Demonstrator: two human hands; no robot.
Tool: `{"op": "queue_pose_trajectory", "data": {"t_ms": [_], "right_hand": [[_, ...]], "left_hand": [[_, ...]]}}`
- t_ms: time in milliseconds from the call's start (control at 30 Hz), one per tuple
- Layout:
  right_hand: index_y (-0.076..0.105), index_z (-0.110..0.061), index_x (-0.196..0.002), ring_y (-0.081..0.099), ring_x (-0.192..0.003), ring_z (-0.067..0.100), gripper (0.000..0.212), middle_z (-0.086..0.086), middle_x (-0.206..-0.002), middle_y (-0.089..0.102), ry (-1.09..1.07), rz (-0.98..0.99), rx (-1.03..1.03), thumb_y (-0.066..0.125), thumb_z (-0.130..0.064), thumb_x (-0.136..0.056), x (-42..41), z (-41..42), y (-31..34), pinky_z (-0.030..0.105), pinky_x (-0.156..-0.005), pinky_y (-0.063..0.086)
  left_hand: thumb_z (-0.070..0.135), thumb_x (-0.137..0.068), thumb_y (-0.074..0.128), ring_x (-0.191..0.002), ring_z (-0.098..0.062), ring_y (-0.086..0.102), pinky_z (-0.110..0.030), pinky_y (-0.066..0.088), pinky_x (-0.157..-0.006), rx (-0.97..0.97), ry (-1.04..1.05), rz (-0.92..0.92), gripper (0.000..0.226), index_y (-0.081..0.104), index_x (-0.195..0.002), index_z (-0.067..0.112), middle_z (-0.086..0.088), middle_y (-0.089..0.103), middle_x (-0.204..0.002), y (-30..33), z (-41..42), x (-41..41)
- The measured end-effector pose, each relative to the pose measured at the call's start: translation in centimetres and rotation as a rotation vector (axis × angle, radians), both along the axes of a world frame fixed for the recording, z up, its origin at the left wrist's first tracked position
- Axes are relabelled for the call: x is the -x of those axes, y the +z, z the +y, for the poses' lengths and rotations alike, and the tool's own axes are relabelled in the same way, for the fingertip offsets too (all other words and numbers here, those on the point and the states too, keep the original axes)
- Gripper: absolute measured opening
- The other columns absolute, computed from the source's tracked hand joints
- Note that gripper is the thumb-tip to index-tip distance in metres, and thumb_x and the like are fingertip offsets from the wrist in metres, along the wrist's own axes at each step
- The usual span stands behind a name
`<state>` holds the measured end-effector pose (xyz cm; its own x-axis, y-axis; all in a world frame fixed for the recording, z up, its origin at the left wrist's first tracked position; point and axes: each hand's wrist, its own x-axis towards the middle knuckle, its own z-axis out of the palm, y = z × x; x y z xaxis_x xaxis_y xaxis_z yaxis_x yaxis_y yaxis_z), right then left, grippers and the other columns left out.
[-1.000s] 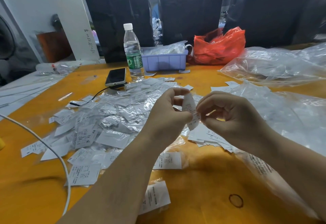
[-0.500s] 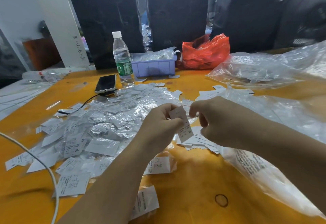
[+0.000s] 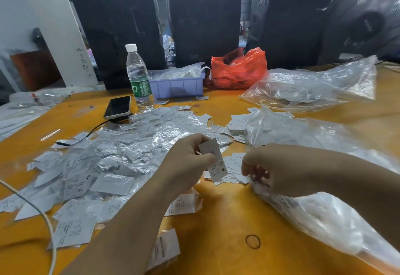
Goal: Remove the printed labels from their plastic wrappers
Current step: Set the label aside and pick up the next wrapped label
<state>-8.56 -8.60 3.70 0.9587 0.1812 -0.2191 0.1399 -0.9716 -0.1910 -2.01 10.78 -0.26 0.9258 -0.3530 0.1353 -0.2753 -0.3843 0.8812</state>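
Pinching a printed label point(image 3: 214, 162) between thumb and curled fingers, the left hand point(image 3: 187, 163) holds it upright above the orange surface point(image 3: 220, 220), the letter M showing near the label's lower end. The right hand point(image 3: 275, 170) is just beside the label on its right, apart from it, with fingers curled downward at the edge of a clear bag point(image 3: 320, 205); whether those fingers grip the plastic or anything else cannot be told, since motion blur hides the fingertips.

Behind and to the left of the left hand spreads a pile point(image 3: 121, 155) of wrapped and loose labels in crinkled plastic, some marked XL and XS. A small stack of bare labels point(image 3: 233, 166) lies on the surface right behind the held label, between the two hands. Farther back stand a bottle point(image 3: 139, 80), a phone point(image 3: 118, 107), a blue tray point(image 3: 177, 87) and a red bag point(image 3: 238, 69). A second clear bag point(image 3: 313, 84) lies at far right. A rubber band point(image 3: 252, 241) lies near the front, below the right forearm.
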Motion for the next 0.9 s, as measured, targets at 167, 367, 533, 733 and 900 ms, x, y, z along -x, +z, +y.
{"op": "queue_pose_trajectory", "data": {"t_ms": [167,367,533,733,900], "right_hand": [[0.050,-0.034,-0.130,0.046,-0.109,0.005,0.050,-0.015,-0.129,0.050,0.072,-0.197,-0.076,0.046,-0.003,-0.091,0.4,-0.4,-1.3,0.017,-0.084,0.040],[0.054,-0.035,-0.123,0.048,-0.117,0.006,0.060,-0.018,-0.122,0.053,0.134,-0.465,0.054,0.041,0.009,-0.085,2.1,-1.0,-1.0,0.029,-0.088,0.051],[0.054,-0.029,-0.114,0.056,-0.100,0.011,0.044,-0.011,-0.112,0.056,0.068,-0.347,0.193,0.041,0.000,-0.084,3.2,-1.0,-2.0,0.028,-0.080,0.053],[0.045,-0.026,-0.107,0.053,-0.082,0.014,0.027,-0.012,-0.085,0.042,-0.015,-0.387,0.202,0.047,-0.008,-0.087,2.8,-1.1,-3.4,0.029,-0.067,0.052],[0.046,-0.019,-0.101,0.054,-0.074,0.018,0.023,-0.007,-0.072,0.041,-0.051,-0.341,0.263,0.047,-0.001,-0.087,3.0,-1.1,-4.2,0.031,-0.060,0.049]], "left_hand": [[0.010,-0.086,0.067,-0.060,0.005,0.057,-0.011,0.041,-0.051,0.009,-0.031,-0.005,0.017,0.065,-0.095,0.025,0.002,0.069,-0.087,-0.2,-0.2,-0.1],[0.010,-0.087,0.066,-0.060,0.007,0.057,-0.010,0.041,-0.051,-0.015,-0.071,-0.011,0.017,0.064,-0.093,0.026,0.002,0.069,-0.088,-0.4,-0.3,0.1],[0.012,-0.088,0.066,-0.059,0.007,0.057,-0.010,0.042,-0.051,-0.039,-0.093,-0.013,0.015,0.064,-0.094,0.025,0.000,0.069,-0.089,-0.4,-0.5,0.2],[0.014,-0.088,0.068,-0.062,0.006,0.059,-0.010,0.043,-0.053,-0.064,-0.115,-0.003,0.017,0.066,-0.098,0.027,0.002,0.070,-0.090,-0.6,-0.5,0.2],[0.017,-0.088,0.068,-0.069,0.002,0.063,-0.012,0.044,-0.056,-0.110,-0.115,-0.007,0.017,0.064,-0.098,0.031,0.008,0.070,-0.088,-0.7,-0.6,0.3]]}}
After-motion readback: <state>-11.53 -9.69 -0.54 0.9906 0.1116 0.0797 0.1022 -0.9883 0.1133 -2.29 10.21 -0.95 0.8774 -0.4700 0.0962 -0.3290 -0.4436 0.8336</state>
